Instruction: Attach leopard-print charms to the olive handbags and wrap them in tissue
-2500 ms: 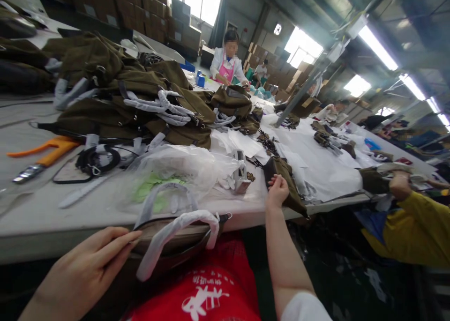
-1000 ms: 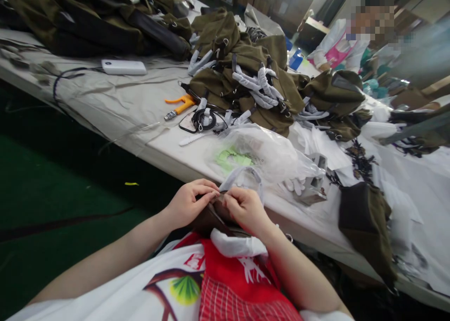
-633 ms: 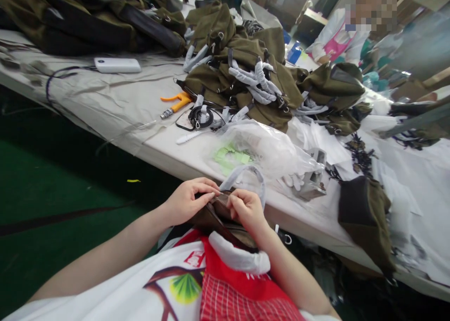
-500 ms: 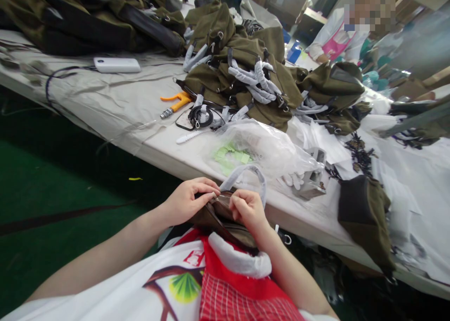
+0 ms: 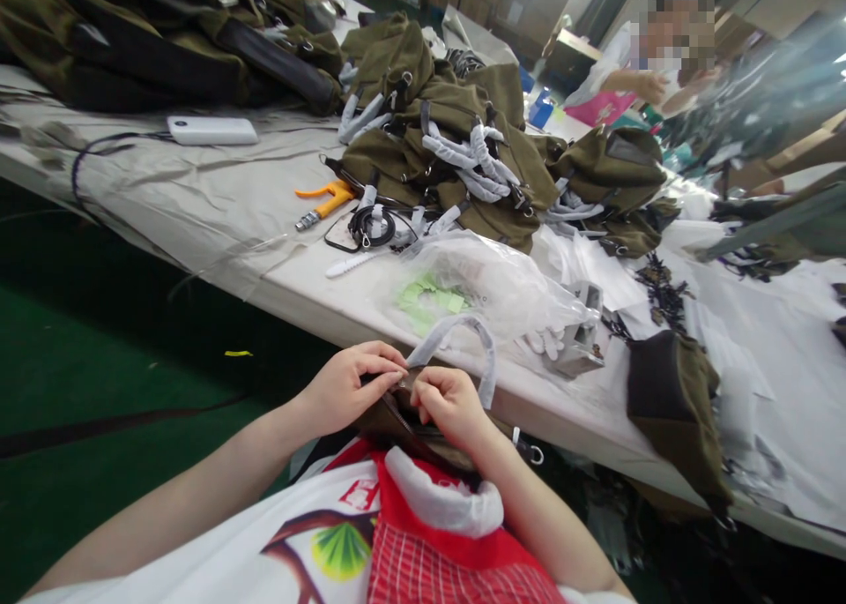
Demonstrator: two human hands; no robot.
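An olive handbag (image 5: 389, 421) with a zipped opening leans against my body at the table's edge. One of its handles (image 5: 486, 339), wrapped in pale grey, arches up beyond my hands; the other wrapped handle (image 5: 449, 503) rests against my red apron. My left hand (image 5: 357, 384) pinches the bag's rim at the left end of the zip. Close beside it, over the opening, my right hand (image 5: 449, 403) is closed with thumb and forefinger together. Whatever lies between those fingers is hidden. A metal ring (image 5: 537, 456) hangs at the bag's right side.
Olive bags (image 5: 463, 137) are heaped across the white table (image 5: 278, 278). Nearer lie an orange-handled tool (image 5: 327, 203), a coiled black strap (image 5: 371, 227), a clear plastic bag (image 5: 502, 278) and a grey metal block (image 5: 582, 339). A white power bank (image 5: 211, 130) is at left. Another person (image 5: 621, 84) works behind.
My right hand has shifted left, closer to my left hand, which keeps its pinch at the rim. The view has tilted slightly. The person behind has raised their hands.
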